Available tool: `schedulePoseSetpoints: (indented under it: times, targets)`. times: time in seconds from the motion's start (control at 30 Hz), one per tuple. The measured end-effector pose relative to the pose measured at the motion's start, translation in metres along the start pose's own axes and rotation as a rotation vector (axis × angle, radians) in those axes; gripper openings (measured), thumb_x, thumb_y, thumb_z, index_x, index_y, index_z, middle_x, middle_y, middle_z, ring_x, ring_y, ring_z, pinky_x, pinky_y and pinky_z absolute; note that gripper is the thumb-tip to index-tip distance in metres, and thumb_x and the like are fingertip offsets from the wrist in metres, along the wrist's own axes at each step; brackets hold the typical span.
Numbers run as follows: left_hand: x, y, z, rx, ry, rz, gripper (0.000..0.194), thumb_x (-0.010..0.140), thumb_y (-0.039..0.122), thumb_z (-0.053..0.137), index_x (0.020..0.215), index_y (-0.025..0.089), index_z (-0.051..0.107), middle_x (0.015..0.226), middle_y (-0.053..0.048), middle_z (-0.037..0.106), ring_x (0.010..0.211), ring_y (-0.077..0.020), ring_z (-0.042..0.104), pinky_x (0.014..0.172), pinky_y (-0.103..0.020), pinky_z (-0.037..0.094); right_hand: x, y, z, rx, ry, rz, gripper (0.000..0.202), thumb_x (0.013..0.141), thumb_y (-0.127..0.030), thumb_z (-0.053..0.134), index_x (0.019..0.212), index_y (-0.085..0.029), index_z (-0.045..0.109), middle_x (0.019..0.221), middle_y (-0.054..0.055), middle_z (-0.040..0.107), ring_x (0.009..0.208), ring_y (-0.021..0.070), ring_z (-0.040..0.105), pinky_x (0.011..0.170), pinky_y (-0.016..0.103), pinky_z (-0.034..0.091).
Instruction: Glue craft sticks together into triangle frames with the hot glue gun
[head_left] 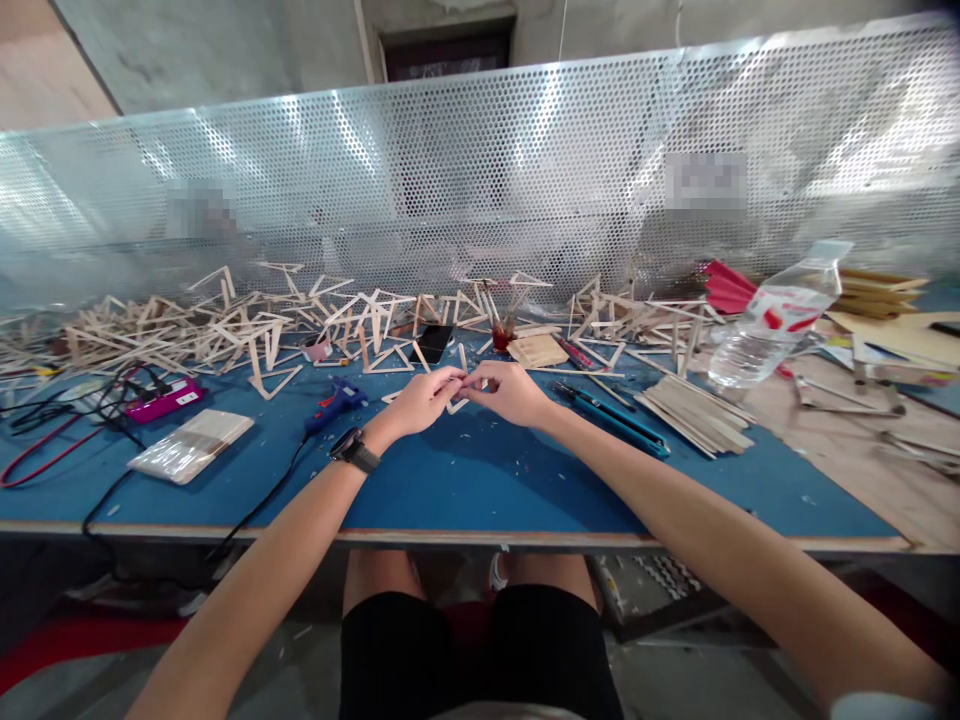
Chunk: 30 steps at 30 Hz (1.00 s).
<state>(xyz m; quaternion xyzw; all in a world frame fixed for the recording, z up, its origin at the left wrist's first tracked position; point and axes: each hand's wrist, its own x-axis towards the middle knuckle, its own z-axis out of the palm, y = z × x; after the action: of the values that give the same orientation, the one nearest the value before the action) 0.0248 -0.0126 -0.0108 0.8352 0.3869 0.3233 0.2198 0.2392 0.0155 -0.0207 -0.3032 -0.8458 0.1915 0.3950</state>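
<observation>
My left hand point(426, 400) and my right hand point(510, 392) meet over the middle of the blue table mat point(480, 480), their fingertips pinched together. Pale wooden sticks point(463, 358) poke out above and below the fingertips; how they are joined is hidden by the fingers. Left of my left hand lies a blue glue gun point(337, 402) with a black cable. A black phone point(433, 344) is just behind my hands. Blue-handled pliers or a similar tool point(615, 420) lie to the right of my right hand.
Many stick frames point(180, 335) pile up along the perforated metal screen point(465, 170). At the left are a purple power strip point(165, 398) and a plastic-wrapped pack point(193, 445). Loose flat sticks point(694, 415) and a tilted plastic bottle point(776, 318) are at the right.
</observation>
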Motion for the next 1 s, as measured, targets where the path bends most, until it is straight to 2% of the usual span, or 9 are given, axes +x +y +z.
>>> schedulePoseSetpoints:
  times: [0.13,0.2,0.33,0.47,0.8,1.0]
  targets:
    - [0.0,-0.002,0.0,-0.073,0.031,-0.007,0.034,0.102,0.047,0.049,0.119,0.02,0.063,0.107,-0.01,0.076,0.084,-0.0214,0.073,0.062,-0.026,0.051,0.0,-0.003,0.001,0.02,0.008,-0.005,0.024,0.089,-0.043,0.071,0.096,-0.021,0.077,0.081,0.002,0.066,0.066,0.0128,0.05,0.063,0.026,0.037]
    - [0.0,-0.001,-0.002,-0.065,0.072,-0.036,0.033,0.1,0.05,0.054,0.109,0.02,0.066,0.101,-0.01,0.077,0.082,-0.0219,0.073,0.061,-0.027,0.05,-0.001,-0.004,0.002,0.052,0.015,0.007,0.026,0.089,-0.045,0.07,0.096,-0.02,0.077,0.081,0.002,0.066,0.066,0.0126,0.049,0.061,0.026,0.037]
    - [0.0,0.003,-0.005,-0.078,0.128,-0.051,0.036,0.096,0.053,0.061,0.089,0.018,0.069,0.088,-0.008,0.078,0.08,-0.0222,0.073,0.068,-0.028,0.052,-0.001,-0.006,0.003,0.107,0.022,0.032,0.03,0.09,-0.048,0.068,0.092,-0.019,0.077,0.079,0.003,0.065,0.065,0.0122,0.049,0.059,0.025,0.036]
    - [-0.001,0.006,-0.007,-0.062,0.109,-0.038,0.041,0.096,0.054,0.058,0.083,0.018,0.071,0.08,-0.006,0.077,0.066,-0.0179,0.069,0.06,-0.026,0.048,-0.001,-0.007,0.003,0.106,0.034,0.034,0.028,0.091,-0.044,0.067,0.088,-0.018,0.076,0.077,0.002,0.065,0.064,0.0114,0.049,0.058,0.025,0.036]
    - [-0.002,0.011,-0.006,-0.067,0.078,-0.039,0.025,0.095,0.042,0.062,0.096,0.018,0.069,0.085,-0.005,0.076,0.066,-0.0158,0.067,0.06,-0.025,0.049,-0.001,-0.002,0.003,0.036,0.073,0.052,0.02,0.09,-0.038,0.066,0.089,-0.019,0.075,0.079,0.002,0.068,0.067,0.0126,0.057,0.061,0.025,0.041]
    - [-0.001,0.01,-0.005,-0.041,0.059,-0.074,0.023,0.092,0.037,0.066,0.106,0.019,0.07,0.086,-0.004,0.077,0.069,-0.0163,0.068,0.065,-0.027,0.05,0.0,-0.004,0.0,-0.027,0.141,0.128,0.024,0.09,-0.042,0.064,0.09,-0.02,0.074,0.077,0.001,0.067,0.059,0.0113,0.052,0.058,0.026,0.04]
